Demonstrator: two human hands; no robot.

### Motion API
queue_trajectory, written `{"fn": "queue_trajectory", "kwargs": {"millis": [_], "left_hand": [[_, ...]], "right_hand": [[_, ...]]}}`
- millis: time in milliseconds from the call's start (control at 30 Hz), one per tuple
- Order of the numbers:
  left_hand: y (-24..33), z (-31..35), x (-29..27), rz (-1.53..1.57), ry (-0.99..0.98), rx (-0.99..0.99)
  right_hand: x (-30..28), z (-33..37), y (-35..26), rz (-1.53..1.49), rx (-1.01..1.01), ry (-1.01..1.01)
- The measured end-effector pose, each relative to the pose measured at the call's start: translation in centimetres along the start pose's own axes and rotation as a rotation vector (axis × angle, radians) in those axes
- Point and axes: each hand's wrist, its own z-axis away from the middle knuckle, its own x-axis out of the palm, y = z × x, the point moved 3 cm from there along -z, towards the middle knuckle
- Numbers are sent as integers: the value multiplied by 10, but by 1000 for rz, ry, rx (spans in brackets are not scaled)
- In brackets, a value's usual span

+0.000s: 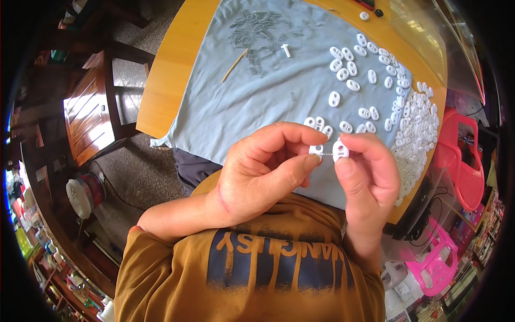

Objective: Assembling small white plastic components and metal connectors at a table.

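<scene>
My left hand pinches a small white plastic piece with a hole in it, between thumb and forefinger. From its right side a thin metal spring reaches across the narrow gap. Facing it, my right hand grips a white oval cord lock piece with two openings. Whether the spring's tip is inside this oval piece, I cannot tell. Just beyond my fingertips, several similar white oval pieces lie on a pale blue cloth.
Small metal springs lie heaped at the cloth's far left. Near them are a wooden stick and a white T-shaped piece. A large pile of white pieces covers the table's right side. A red plastic chair stands beyond.
</scene>
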Motion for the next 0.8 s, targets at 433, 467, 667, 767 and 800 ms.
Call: {"fn": "queue_trajectory", "kwargs": {"millis": [433, 467, 667, 767, 800], "left_hand": [[0, 1, -1, -32, -11, -10], [0, 1, 0, -31, -10, -10], [-2, 1, -1, -34, -10, -2], [-5, 0, 0, -18, -15, 35], [-6, 0, -1, -14, -39, 43]], "right_hand": [[1, 3, 4, -104, 35, -2], [1, 3, 5, -104, 36, -3], [4, -1, -1, 210, -135, 0], [5, -2, -2, 377, -274, -6], [5, -2, -2, 386, -269, -4]]}}
